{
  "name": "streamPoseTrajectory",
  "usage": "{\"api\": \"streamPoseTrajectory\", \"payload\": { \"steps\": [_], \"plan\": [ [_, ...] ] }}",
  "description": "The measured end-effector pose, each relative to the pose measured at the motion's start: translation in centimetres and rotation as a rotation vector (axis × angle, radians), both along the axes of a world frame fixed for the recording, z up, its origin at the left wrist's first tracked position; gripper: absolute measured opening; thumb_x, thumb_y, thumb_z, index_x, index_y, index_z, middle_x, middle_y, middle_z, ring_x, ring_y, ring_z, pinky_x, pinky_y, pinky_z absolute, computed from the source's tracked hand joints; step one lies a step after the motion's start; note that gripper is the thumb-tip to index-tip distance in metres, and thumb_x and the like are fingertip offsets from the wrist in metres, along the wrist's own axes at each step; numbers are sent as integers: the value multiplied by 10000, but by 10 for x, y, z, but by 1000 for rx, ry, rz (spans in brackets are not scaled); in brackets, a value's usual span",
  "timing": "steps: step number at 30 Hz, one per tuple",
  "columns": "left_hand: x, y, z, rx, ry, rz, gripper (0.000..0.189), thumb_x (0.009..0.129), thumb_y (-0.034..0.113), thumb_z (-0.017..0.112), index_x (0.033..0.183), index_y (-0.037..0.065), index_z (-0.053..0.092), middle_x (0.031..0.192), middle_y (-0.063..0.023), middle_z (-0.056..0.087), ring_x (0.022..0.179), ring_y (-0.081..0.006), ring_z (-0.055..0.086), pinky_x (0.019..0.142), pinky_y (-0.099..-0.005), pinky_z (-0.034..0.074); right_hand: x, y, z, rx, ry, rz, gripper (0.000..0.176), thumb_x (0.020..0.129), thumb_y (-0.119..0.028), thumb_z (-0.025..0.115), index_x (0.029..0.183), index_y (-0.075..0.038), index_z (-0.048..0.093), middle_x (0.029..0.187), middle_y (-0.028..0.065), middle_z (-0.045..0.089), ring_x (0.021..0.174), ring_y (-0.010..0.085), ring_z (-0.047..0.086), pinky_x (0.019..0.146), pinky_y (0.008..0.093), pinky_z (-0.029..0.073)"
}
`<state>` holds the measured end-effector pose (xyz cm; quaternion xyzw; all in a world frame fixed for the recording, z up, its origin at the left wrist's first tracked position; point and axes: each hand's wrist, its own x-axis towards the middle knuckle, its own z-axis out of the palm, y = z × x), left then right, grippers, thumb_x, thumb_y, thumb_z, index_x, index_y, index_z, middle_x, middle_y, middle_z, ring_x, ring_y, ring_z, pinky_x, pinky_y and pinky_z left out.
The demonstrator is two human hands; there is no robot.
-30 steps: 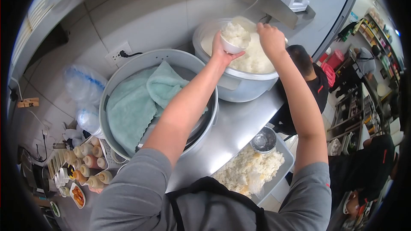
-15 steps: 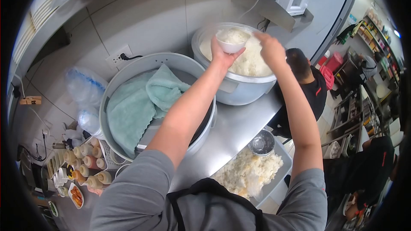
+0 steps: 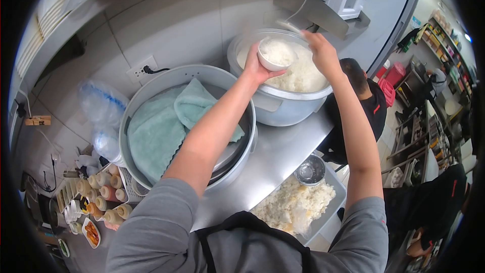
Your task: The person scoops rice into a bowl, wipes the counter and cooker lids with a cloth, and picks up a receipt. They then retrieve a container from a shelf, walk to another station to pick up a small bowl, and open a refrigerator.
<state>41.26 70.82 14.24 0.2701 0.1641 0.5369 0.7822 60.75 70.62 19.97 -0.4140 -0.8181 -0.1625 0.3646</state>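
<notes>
My left hand (image 3: pixel 256 70) is wrapped around a small white bowl (image 3: pixel 272 64) heaped with cooked rice (image 3: pixel 279 50), tilted slightly above the near side of a large metal pot (image 3: pixel 283 107). White rice (image 3: pixel 303 76) fills much of that pot. Over its far right rim, my right hand (image 3: pixel 323 55) grips the handle of a pale rice paddle (image 3: pixel 289 26), whose blade is blurred and points left, apart from the bowl.
To the left, a second big pot (image 3: pixel 249 161) holds a green cloth (image 3: pixel 154 134). Below sits a tray (image 3: pixel 339 187) of rice with a metal bowl (image 3: pixel 309 170). Sauce bottles (image 3: pixel 107 192) stand at lower left. A person in black (image 3: pixel 371 106) is beyond the counter (image 3: pixel 278 146).
The bowl has tipped more toward me, showing more of its rice. My right hand has shifted slightly right, and the paddle now shows raised above the far rim.
</notes>
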Motion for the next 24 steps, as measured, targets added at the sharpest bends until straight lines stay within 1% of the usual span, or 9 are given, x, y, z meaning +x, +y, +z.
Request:
{"api": "streamPoseTrajectory", "payload": {
  "steps": [2,4,8,10,11,13,14,17,24],
  "plan": [
    [-2,-3,2,6,84,-36,622,819,520,349,1312,142,362,1349,-108,354,1256,-336,304,997,-576,213,4,1,-3,-142,224,-16,418,735,47,503,1085,-158,604,1001,82,584,873,279,555,719,379,449],
    [-2,-3,1,46,228,17,639,803,584,320,1252,143,425,1284,-110,436,1156,-336,447,830,-584,412,5,-8,-5,-236,101,184,331,768,17,510,1068,-93,596,977,121,595,878,305,568,740,383,447],
    [-1,5,-6,-36,134,38,649,806,587,319,1271,141,399,1305,-121,408,1167,-350,432,860,-591,388,12,-18,-6,-158,8,243,309,776,3,516,1067,-65,591,993,127,602,862,323,575,749,386,448],
    [6,8,-11,19,76,87,659,809,584,324,1287,132,372,1317,-132,386,1180,-361,410,878,-588,376,18,-4,-25,-182,409,24,304,772,-12,525,1068,-44,587,996,164,604,910,336,569,782,388,444],
    [11,10,-14,18,75,79,659,809,584,324,1287,132,372,1317,-132,386,1180,-361,410,878,-588,376,20,1,-36,-182,410,16,304,772,-12,525,1068,-44,587,996,164,604,910,336,569,782,388,444],
    [19,19,-23,25,-179,143,667,807,586,338,1293,129,357,1316,-138,375,1190,-360,391,900,-588,357,15,9,-52,-584,457,-250,317,763,-22,531,1076,-35,582,1008,214,591,956,352,559,811,398,438],
    [24,22,-24,27,-178,139,667,807,586,338,1293,129,357,1316,-138,375,1190,-360,391,900,-588,357,8,5,-63,-554,502,-169,307,754,-22,535,1057,-10,583,1022,249,576,987,364,549,825,406,436],
    [32,26,-30,-44,-328,225,668,804,587,355,1298,137,343,1318,-134,361,1202,-350,370,908,-591,344,-35,-41,-60,-181,302,-128,421,707,36,518,1121,-41,549,1048,197,552,919,363,547,786,416,456],
    [25,26,-30,-27,-251,231,656,811,578,349,1297,138,342,1326,-128,348,1213,-343,349,924,-610,321,-30,-23,-50,-174,155,-96,432,700,11,503,1125,-63,525,1008,167,555,882,353,554,757,432,463]
  ]
}}
